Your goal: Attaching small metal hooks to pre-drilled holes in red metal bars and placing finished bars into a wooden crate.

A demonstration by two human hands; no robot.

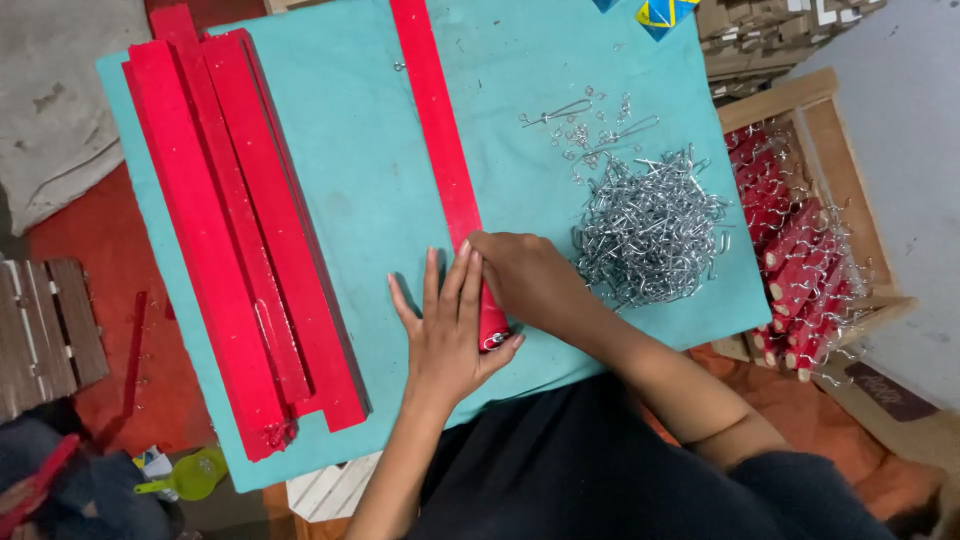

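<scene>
Left hand (447,325): lower centre of frame, fingers spread flat on the teal cloth (360,200), thumb curled round the near end of a red strip (445,150).
Right hand (525,275): just right of the left, closed over the same strip's near end; what the fingertips pinch is hidden.
Red strip: runs from top centre down to the hands, lying on the cloth.
Metal end: small silver fitting (493,342) shows at the strip's near tip.
Wire hooks (650,230): tangled silver heap right of the hands, a few loose above it.
Stacked red strips (240,230): left part of the cloth.
Wooden crate (835,130): right edge, holding red pieces with hooks (800,270).
</scene>
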